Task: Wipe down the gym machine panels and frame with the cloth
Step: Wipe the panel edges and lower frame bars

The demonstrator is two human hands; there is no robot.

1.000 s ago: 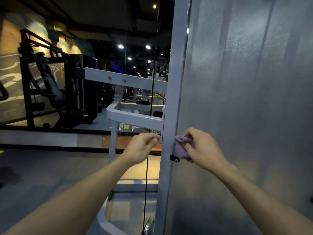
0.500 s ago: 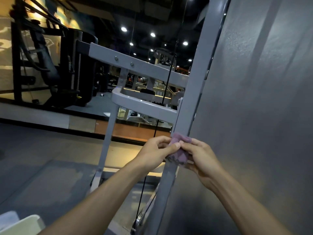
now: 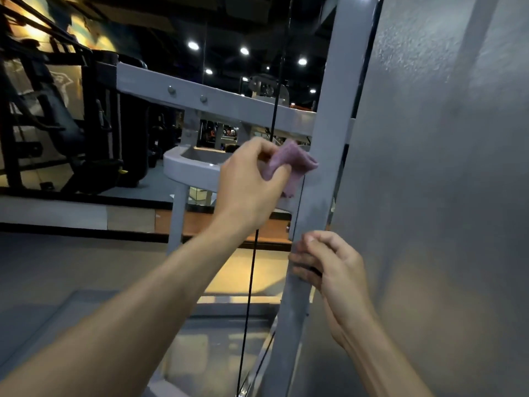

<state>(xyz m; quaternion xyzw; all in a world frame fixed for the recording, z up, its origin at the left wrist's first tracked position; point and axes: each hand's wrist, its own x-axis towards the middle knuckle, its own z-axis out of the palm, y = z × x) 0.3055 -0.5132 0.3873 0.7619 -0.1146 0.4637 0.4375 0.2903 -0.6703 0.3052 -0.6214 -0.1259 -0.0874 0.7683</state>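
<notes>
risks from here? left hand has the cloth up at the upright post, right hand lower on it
1. The left hand only pinches the bunched purple cloth, so little fabric meets the upright post; it may wipe poorly or slip out.
2. The black cable runs close beside the left forearm; the cloth or arm could snag it.
3. The right hand touches the post's edge and may smear it.
</notes>
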